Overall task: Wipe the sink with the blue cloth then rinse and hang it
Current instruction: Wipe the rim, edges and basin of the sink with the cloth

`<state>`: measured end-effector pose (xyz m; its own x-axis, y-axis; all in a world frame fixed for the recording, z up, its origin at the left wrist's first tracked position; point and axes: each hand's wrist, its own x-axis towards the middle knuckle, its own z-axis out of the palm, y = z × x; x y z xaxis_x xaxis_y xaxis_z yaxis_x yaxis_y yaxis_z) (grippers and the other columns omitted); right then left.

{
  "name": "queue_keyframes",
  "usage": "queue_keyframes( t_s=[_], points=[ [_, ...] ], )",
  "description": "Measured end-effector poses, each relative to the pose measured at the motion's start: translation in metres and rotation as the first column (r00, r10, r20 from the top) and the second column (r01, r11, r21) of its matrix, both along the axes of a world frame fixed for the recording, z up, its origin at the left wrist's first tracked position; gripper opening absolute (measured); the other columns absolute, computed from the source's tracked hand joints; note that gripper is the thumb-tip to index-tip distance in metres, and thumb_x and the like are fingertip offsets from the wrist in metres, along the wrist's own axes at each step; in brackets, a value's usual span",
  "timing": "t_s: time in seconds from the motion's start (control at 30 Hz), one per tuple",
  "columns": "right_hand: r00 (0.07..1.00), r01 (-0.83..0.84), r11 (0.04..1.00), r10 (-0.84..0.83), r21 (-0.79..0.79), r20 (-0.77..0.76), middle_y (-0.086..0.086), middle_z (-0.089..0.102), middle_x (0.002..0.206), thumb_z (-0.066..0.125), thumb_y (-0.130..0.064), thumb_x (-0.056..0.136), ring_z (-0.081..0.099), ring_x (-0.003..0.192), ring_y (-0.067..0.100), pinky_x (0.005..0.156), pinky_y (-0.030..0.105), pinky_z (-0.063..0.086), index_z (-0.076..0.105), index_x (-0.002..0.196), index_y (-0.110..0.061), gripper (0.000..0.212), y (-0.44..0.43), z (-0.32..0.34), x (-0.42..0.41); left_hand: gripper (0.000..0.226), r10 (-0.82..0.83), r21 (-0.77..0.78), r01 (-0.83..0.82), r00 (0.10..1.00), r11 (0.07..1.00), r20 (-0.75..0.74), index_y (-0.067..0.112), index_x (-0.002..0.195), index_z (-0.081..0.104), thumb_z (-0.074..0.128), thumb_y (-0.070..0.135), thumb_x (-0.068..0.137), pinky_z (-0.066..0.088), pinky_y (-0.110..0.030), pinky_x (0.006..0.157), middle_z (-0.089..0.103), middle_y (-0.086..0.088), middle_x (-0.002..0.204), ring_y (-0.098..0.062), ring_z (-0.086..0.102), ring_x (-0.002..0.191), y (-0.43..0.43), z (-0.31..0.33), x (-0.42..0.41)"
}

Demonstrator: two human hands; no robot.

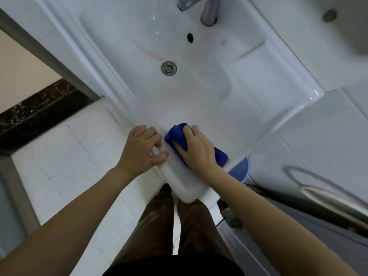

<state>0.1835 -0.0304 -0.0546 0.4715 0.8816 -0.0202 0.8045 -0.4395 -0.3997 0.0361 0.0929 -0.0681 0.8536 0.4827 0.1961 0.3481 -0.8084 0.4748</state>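
1. The blue cloth (177, 134) lies bunched on the front rim of the white sink (258, 90), near the front left corner and right at the edge nearest the person.
2. The right hand (198, 150) lies on top of the cloth, fingers curled over it and thumb pressed into its folds, gripping it against the rim.
3. The left hand (140, 149) sits just beside the cloth, fingers clenched round the sink's front corner, thumb along the outer face.
4. Beyond the hands the bowl opens wide, with the drain (168, 68) in the middle, the overflow hole (190, 37) behind it and a pinkish streak (151, 54) to its left.
5. A flat ledge runs right of the bowl up to the wall.
6. The faucet (209, 11) is cut off by the top edge; only its base and part of the spout show.
7. Most of the cloth is hidden under the right hand; 2 parts show, one at the fingers and one by the wrist.
8. A blue bucket (242, 172) below the front edge is mostly hidden by the rim and forearm.
9. The metal rail (328, 193) at right is blurred.
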Motion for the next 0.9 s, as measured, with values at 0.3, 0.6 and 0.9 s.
queue_keyframes(
  t_s=[0.3, 0.6, 0.9],
  points=[
    [0.821, 0.547, 0.832, -0.555, 0.095, 0.135, 0.015, 0.058, 0.108, 0.053, -0.042, 0.095, 0.061, 0.081, 0.034, 0.059, 0.032, 0.032, 0.054, 0.117, -0.005, 0.043, 0.035, -0.01, 0.124, 0.031, 0.02, 0.039, -0.021, 0.999, 0.999, 0.041, 0.011, 0.07, 0.052, 0.06, 0.04, 0.076, 0.028, -0.027, 0.098, 0.054, -0.003, 0.076, -0.021, 0.04, 0.08, -0.001, -0.013, 0.0],
    [0.982, 0.167, 0.984, -0.172, 0.063, 0.078, 0.018, 0.06, 0.09, 0.068, -0.032, 0.09, 0.059, 0.066, 0.035, 0.051, 0.03, 0.032, 0.06, 0.104, 0.0, 0.036, 0.013, -0.004, 0.072, 0.03, 0.008, 0.017, -0.008, 0.999, 1.0, -0.031, 0.013, 0.072, 0.054, 0.059, 0.043, 0.075, 0.026, -0.024, 0.1, 0.055, 0.0, 0.078, -0.021, 0.043, 0.08, 0.0, -0.007, -0.001],
    [0.904, 0.196, 0.96, -0.098, -0.201, 0.416, 0.024, 0.05, 0.129, 0.057, -0.027, 0.098, 0.059, 0.093, 0.041, 0.057, 0.036, 0.034, 0.048, 0.128, 0.0, 0.041, -0.014, 0.015, 0.227, 0.03, 0.009, -0.001, -0.01, 0.996, 1.0, -0.093, 0.011, 0.074, 0.057, 0.057, 0.041, 0.077, 0.028, -0.028, 0.098, 0.057, 0.0, 0.081, -0.025, 0.048, 0.079, -0.001, 0.001, -0.002]
  ],
)
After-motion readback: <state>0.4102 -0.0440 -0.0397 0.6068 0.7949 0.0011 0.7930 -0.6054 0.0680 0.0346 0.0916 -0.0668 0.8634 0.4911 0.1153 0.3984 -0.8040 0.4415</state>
